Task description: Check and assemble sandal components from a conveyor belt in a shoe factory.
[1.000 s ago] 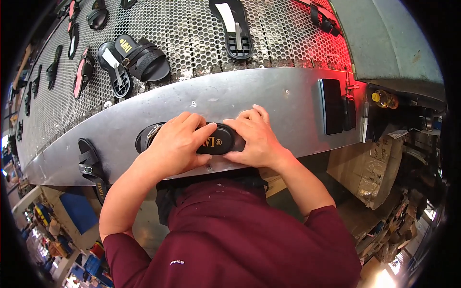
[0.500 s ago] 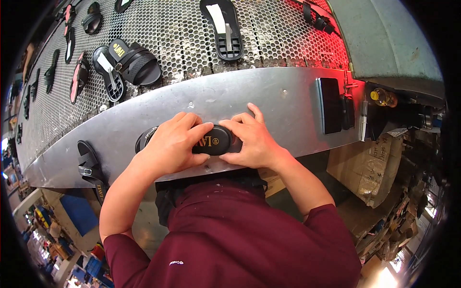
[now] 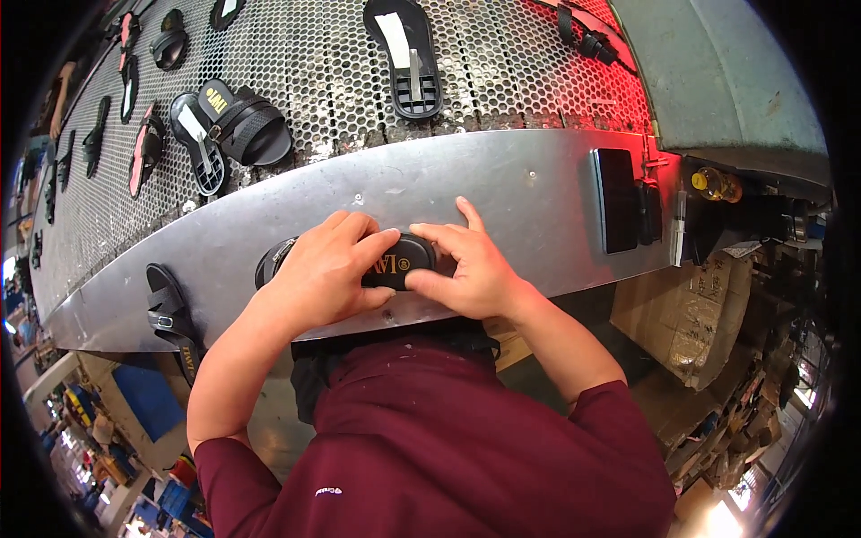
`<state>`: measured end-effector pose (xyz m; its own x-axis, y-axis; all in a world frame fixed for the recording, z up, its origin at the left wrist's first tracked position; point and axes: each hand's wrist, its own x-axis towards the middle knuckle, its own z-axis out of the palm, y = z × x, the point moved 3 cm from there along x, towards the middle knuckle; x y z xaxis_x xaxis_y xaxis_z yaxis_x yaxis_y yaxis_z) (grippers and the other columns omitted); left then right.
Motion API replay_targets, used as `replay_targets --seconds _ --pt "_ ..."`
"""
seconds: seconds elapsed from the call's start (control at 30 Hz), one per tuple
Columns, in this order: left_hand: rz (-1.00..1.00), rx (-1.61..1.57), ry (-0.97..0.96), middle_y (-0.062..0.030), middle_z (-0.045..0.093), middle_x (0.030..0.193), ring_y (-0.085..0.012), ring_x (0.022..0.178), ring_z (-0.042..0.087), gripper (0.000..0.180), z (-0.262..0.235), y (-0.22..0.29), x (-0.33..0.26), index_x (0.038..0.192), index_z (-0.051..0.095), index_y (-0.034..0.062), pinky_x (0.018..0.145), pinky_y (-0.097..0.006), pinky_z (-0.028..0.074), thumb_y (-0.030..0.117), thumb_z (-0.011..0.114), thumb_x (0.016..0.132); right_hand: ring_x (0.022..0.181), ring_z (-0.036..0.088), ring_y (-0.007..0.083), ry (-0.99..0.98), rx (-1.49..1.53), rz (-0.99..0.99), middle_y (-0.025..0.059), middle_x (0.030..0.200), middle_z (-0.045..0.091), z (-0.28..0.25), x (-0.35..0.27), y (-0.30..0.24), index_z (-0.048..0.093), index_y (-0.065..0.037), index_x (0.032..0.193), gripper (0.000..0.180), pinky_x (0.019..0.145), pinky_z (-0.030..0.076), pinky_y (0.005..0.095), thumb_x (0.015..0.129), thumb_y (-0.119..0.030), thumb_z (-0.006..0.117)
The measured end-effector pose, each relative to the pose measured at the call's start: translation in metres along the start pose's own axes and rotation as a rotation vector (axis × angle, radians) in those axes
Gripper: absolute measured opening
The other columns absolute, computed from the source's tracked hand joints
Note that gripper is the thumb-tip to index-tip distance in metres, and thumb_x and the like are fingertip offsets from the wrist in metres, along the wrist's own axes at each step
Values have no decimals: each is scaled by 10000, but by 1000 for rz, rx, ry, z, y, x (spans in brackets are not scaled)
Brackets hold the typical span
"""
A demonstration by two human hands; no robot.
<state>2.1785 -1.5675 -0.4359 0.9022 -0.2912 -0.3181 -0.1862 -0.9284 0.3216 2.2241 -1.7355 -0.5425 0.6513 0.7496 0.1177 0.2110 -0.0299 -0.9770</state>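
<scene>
Black sandal (image 3: 395,263) lies flat on the steel ledge (image 3: 502,179), at its near edge just in front of my chest; wide strap up, gold mark showing between my hands; the heel end pokes out past my left wrist.

My left hand (image 3: 327,273) lies over the sandal's left half, fingers together and curled down on the strap, thumb tucked at the near side; my right hand (image 3: 466,269) pinches the strap's right end between thumb and forefinger, the remaining fingers fanned onto the ledge.

Judged by look: light, rubbery, sole bends, strap stiffer; matte, not slippery, not fragile; best taken by the strap or across the sole's waist.

Left of the sandal, another black sandal (image 3: 172,316) hangs over the ledge's edge; beyond the sandal, the perforated conveyor (image 3: 305,81) carries soles and strapped sandals; right of it, a dark flat panel (image 3: 617,199) on the ledge.
</scene>
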Motion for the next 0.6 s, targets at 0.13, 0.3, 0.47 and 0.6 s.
replay_targets --seconds 0.13,0.3,0.47,0.6 --pt "8 -9 41 -107 593 1068 -306 974 589 631 1 6 5 1177 623 59 833 -411 512 202 843 604 859 656 233 51 48 72 99 838 662 -2 1 5 634 12 1156 393 1160 196 541 850 -229 680" --pt "-62 -54 61 -117 585 1106 -314 1020 580 609 -5 20 12 1168 620 50 863 -398 503 216 848 629 847 660 238 53 110 15 104 859 682 -15 2 4 639 19 1151 340 1140 270 507 879 -185 635" --pt "-214 -216 -58 -139 658 988 -288 890 638 540 -26 11 25 1164 614 33 801 -378 518 222 826 705 828 662 267 -49 139 -75 112 829 678 -43 17 -5 630 31 1168 345 1129 303 498 895 -179 616" --pt "-474 -612 -182 -110 705 797 -150 714 658 385 -16 -1 31 1113 633 -2 676 -308 517 219 760 824 857 664 197 -3 227 9 99 883 699 -57 36 -1 603 45 1217 397 985 457 411 912 -205 650"
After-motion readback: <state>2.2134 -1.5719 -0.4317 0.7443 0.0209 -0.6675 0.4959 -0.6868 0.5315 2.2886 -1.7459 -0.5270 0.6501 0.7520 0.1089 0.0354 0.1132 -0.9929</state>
